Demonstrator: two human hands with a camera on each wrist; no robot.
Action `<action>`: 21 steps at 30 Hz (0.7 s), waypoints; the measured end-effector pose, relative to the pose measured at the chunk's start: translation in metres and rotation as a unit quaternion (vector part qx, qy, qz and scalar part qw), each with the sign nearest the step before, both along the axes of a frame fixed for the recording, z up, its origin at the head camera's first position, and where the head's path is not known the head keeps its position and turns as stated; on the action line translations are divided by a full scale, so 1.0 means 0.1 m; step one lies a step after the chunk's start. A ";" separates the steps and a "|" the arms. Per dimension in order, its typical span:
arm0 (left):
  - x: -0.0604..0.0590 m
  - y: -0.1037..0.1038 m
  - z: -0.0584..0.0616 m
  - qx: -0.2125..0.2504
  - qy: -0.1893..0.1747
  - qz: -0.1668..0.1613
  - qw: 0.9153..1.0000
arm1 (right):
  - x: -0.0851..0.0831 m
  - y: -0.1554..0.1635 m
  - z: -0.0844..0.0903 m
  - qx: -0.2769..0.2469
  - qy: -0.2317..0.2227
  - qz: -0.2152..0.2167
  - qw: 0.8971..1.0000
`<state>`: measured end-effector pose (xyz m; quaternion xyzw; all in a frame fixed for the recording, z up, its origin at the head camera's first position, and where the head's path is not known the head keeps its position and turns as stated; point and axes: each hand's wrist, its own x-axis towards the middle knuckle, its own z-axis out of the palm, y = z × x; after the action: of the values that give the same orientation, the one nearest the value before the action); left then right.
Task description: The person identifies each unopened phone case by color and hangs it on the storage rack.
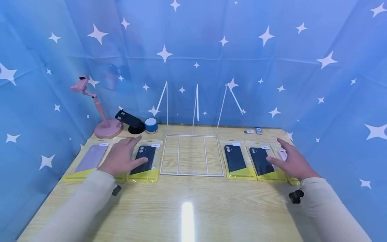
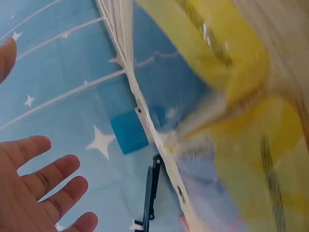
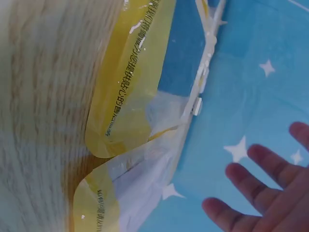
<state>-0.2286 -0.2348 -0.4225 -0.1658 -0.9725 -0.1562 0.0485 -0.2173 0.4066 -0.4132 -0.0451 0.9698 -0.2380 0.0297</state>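
Several phone cases in clear packs with yellow bottoms lie in two rows on the wooden table (image 1: 193, 208). On the left are a purple case (image 1: 90, 158) and a black case (image 1: 145, 158). My left hand (image 1: 125, 154) is spread flat over the pack between them, its thumb on the black case's pack. On the right lie two black cases (image 1: 235, 158) (image 1: 260, 161) and a pink case (image 1: 283, 154). My right hand (image 1: 288, 160) is spread over the pink one. Both wrist views show straight, spread fingers (image 2: 46, 186) (image 3: 260, 188) holding nothing.
A white wire rack (image 1: 191, 155) stands between the two rows. At the back left are a pink phone stand (image 1: 102, 124), a black holder (image 1: 131, 121) and a small blue speaker (image 1: 151, 125). Small items (image 1: 254, 131) lie at the back right. Blue starred cloth walls in the table.
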 end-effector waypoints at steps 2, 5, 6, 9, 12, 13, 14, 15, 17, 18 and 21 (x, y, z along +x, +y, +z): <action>0.00 0.05 -0.02 0.000 -0.006 -0.003 1.000 | 0.01 0.02 0.00 -0.010 -0.004 -0.001 1.000; -0.01 0.13 -0.05 -0.005 -0.010 0.000 1.000 | 0.01 0.02 -0.02 -0.019 -0.018 -0.005 1.000; -0.01 0.15 -0.07 -0.006 -0.013 0.001 1.000 | 0.01 0.03 -0.03 -0.022 -0.024 -0.007 0.999; -0.04 0.22 -0.12 -0.009 -0.028 0.004 1.000 | 0.02 0.02 -0.06 -0.027 -0.039 -0.012 0.999; -0.06 0.28 -0.17 -0.003 -0.047 0.006 0.999 | 0.01 0.04 -0.10 -0.032 -0.049 -0.016 0.998; -0.06 0.29 -0.18 -0.002 -0.052 0.006 0.999 | 0.01 0.04 -0.11 -0.033 -0.050 -0.019 0.998; -0.06 0.31 -0.18 0.001 -0.054 0.003 0.999 | 0.01 0.04 -0.12 -0.034 -0.051 -0.020 0.998; -0.06 0.33 -0.18 0.003 -0.057 0.002 0.998 | 0.02 0.04 -0.13 -0.037 -0.052 -0.021 0.998; -0.05 0.35 -0.19 0.004 -0.056 -0.006 0.998 | 0.01 0.05 -0.14 -0.038 -0.053 -0.021 0.998; -0.05 0.36 -0.20 0.005 -0.055 -0.010 0.998 | 0.01 0.05 -0.14 -0.038 -0.054 -0.020 0.998; -0.05 0.39 -0.21 0.005 -0.052 -0.019 0.998 | 0.01 0.06 -0.15 -0.040 -0.054 -0.021 0.998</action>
<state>-0.2340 -0.1956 -0.4435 -0.1752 -0.9696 -0.1706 -0.0045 -0.2167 0.4121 -0.4279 -0.0133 0.9571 -0.2793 0.0754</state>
